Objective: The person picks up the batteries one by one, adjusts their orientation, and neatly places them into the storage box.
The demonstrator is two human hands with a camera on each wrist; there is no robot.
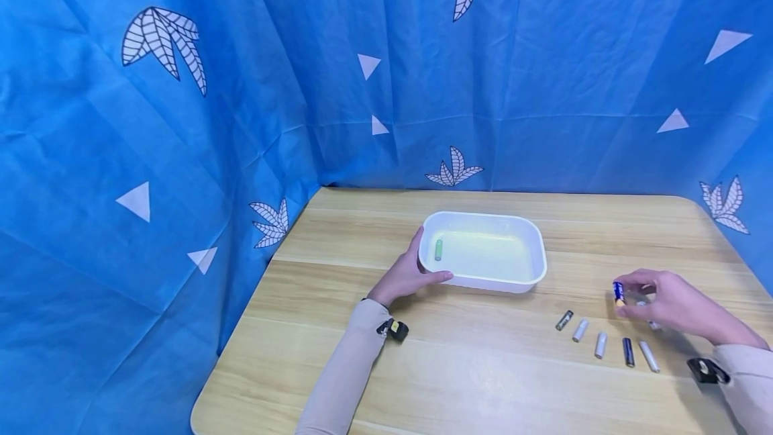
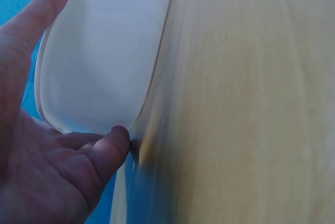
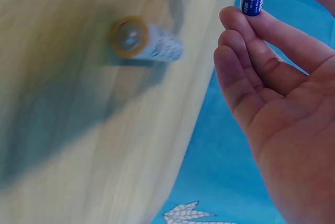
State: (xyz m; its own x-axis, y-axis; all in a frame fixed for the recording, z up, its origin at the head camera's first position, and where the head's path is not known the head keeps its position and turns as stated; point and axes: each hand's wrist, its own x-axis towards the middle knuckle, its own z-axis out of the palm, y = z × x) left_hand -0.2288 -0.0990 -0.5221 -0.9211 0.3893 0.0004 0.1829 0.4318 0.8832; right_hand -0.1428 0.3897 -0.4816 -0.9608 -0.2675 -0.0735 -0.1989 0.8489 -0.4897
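Note:
A white plastic basin (image 1: 489, 257) stands on the table, a green battery (image 1: 438, 250) lying inside near its left end. My left hand (image 1: 406, 275) holds the basin's left end, thumb along the front wall and fingers at the left side; in the left wrist view the hand (image 2: 63, 166) wraps the basin's end (image 2: 110, 56). To the right, my right hand (image 1: 676, 304) pinches a blue battery (image 1: 619, 293) with an orange end between thumb and fingertips, above the table. Beneath that hand lies a white battery with an orange ring (image 3: 149, 41), partly hidden in the head view.
Several loose batteries lie in front of the right hand: a dark one (image 1: 564, 320), white ones (image 1: 600, 345) and a dark blue one (image 1: 629, 352). The wooden table (image 1: 471, 368) ends at a blue patterned curtain (image 1: 435, 86) at the back and left.

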